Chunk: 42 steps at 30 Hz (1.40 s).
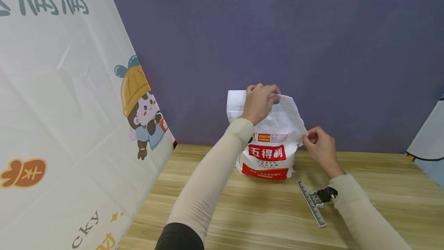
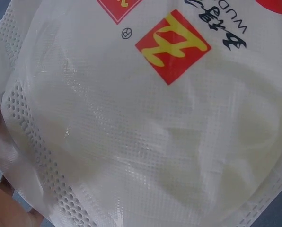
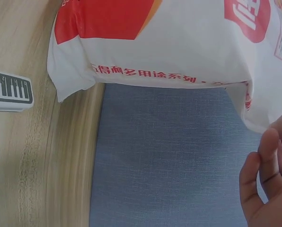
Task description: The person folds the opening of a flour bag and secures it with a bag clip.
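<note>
A white flour bag [image 1: 267, 152] with red printed panels stands upright on the table against the back screen. My left hand [image 1: 259, 103] grips its top edge, fingers bent over the rim. At the bag's right upper corner, my right hand [image 1: 320, 147] pinches the material between thumb and fingers. The left wrist view is filled by the bag's white upper face [image 2: 131, 118], with its perforated band at the left. In the right wrist view, the fingertips [image 3: 268, 142] meet the bag's corner.
A wide grey clip with ruler marks [image 1: 312, 203] lies on the wooden table [image 1: 256, 211], close to my right wrist. A dark blue-grey screen [image 1: 277, 30] rises behind the bag. On the left hangs a white printed sheet [image 1: 69, 107].
</note>
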Available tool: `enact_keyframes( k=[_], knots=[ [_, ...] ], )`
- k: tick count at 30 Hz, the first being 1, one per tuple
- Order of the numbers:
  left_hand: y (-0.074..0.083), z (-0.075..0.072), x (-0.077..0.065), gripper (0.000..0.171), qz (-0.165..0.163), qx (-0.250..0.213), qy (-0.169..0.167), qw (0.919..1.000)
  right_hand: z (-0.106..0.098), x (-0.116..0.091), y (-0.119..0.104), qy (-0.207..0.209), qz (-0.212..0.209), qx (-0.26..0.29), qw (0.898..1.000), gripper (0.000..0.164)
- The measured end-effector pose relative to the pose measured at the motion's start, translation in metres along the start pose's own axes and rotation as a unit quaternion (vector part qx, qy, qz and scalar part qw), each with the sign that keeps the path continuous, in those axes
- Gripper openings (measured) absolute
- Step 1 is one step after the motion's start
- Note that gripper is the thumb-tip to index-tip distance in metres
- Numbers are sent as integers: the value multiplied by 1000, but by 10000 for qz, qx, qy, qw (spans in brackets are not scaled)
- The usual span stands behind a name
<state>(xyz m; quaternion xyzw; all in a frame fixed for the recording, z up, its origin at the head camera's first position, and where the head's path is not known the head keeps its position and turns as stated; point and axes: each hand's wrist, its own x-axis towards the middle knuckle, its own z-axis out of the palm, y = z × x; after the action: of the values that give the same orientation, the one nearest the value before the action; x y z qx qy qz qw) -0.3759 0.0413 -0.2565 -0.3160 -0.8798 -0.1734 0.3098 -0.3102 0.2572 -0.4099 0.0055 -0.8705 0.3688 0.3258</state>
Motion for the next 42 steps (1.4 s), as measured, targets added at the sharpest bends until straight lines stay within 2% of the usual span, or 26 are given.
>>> enact_keyframes(
  k=[13, 22, 32, 36, 42],
  knots=[
    [-2, -2, -1, 16, 34, -31, 10, 10000, 3, -3, -1, 88, -56, 144, 9998, 9],
    [-4, -2, -1, 17, 62, -135, -18, 9999, 4, -5, -5, 335, -27, 417, 9986, 9],
    [-2, -5, -1, 21, 17, -146, -106, 9998, 3, -5, -11, 339, 169, 760, 9964, 18],
    [-1, -6, -1, 23, 71, -54, -164, 9998, 1, -3, -13, 180, 317, 1100, 9933, 22],
    [4, -6, 2, 30, 246, 56, -276, 9993, -4, -2, -15, -203, 763, 1873, 9791, 41]
  ],
)
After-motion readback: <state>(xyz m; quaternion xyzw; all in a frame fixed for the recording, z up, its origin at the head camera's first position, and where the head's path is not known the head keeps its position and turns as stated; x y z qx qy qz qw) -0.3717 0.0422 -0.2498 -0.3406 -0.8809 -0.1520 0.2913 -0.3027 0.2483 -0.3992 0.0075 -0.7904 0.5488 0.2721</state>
